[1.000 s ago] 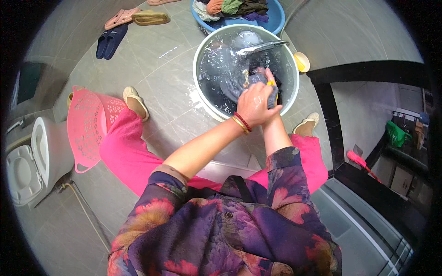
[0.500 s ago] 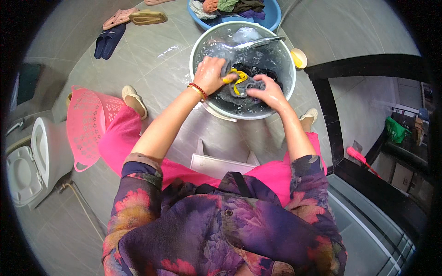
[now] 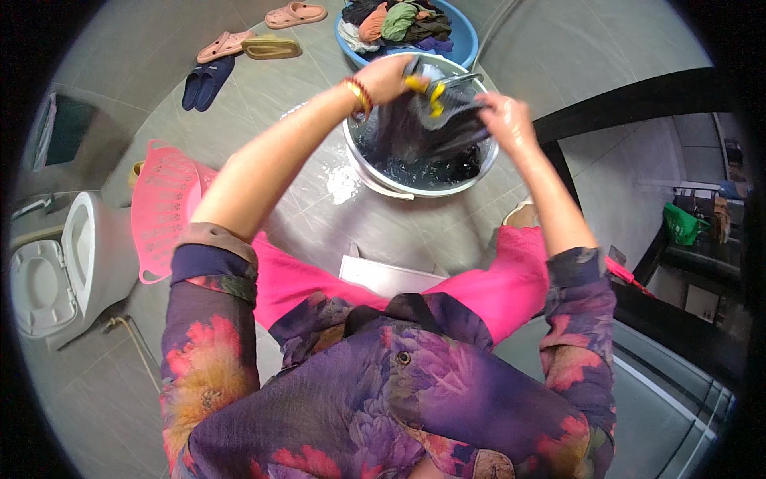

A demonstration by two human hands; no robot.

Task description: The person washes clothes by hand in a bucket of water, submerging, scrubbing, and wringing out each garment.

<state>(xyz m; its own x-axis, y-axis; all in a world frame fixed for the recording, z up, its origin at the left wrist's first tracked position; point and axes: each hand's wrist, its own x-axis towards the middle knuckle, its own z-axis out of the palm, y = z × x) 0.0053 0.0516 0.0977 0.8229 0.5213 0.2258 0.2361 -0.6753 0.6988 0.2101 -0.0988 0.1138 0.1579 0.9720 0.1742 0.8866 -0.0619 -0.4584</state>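
My left hand (image 3: pixel 386 80) grips the waistband of a wet dark grey garment (image 3: pixel 407 121) at the far left side of a pale bucket (image 3: pixel 415 192). On the right, my right hand (image 3: pixel 506 118) is closed on the garment's other edge. Between my hands the cloth is stretched, its lower part hanging into the dark water. A yellow drawstring (image 3: pixel 436 100) shows at the waistband near my left fingers. Behind the garment, a shiny metal tube (image 3: pixel 464 78) lies over the bucket's far rim, partly hidden.
A blue basin (image 3: pixel 465 49) of bunched clothes stands beyond the bucket. Slippers (image 3: pixel 209 83) lie at the far left, and a pink basket (image 3: pixel 163 209) stands near the toilet (image 3: pixel 100 247). A low white stool (image 3: pixel 387 277) is between my legs. Water has splashed beside the bucket.
Both hands have risen and moved farther away and apart, lifting the garment's waistband out of the water. The cloth has gone from bunched to stretched. Splashed water now shows on the floor.
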